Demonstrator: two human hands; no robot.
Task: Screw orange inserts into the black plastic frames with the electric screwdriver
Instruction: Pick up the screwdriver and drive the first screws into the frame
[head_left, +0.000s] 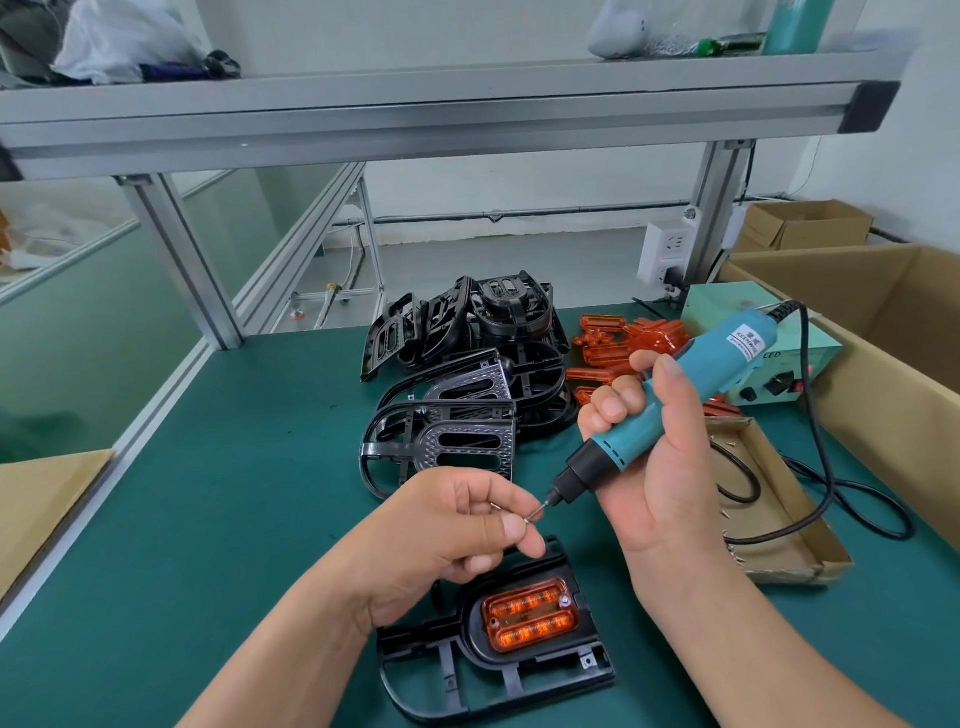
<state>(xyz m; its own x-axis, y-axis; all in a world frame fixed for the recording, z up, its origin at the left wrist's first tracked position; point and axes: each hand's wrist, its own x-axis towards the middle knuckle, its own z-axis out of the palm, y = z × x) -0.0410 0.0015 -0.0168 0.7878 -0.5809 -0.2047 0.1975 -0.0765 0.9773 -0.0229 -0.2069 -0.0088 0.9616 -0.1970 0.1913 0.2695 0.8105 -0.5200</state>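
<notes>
A black plastic frame (498, 670) lies flat on the green mat near me, with an orange insert (530, 614) seated in it; one screw shows at the insert's upper right corner. Above the frame my left hand (447, 535) pinches small screws (166, 512) between thumb and fingers, one meeting the driver's bit. My right hand (654, 467) grips the teal electric screwdriver (670, 405), tilted with its tip pointing down-left at that screw.
A pile of black frames (467, 364) lies behind the hands, loose orange inserts (623, 343) to its right. A shallow cardboard tray (779, 519) with screws and the screwdriver's cable sits at right, beside a green power unit (779, 374) and large cardboard boxes (883, 332).
</notes>
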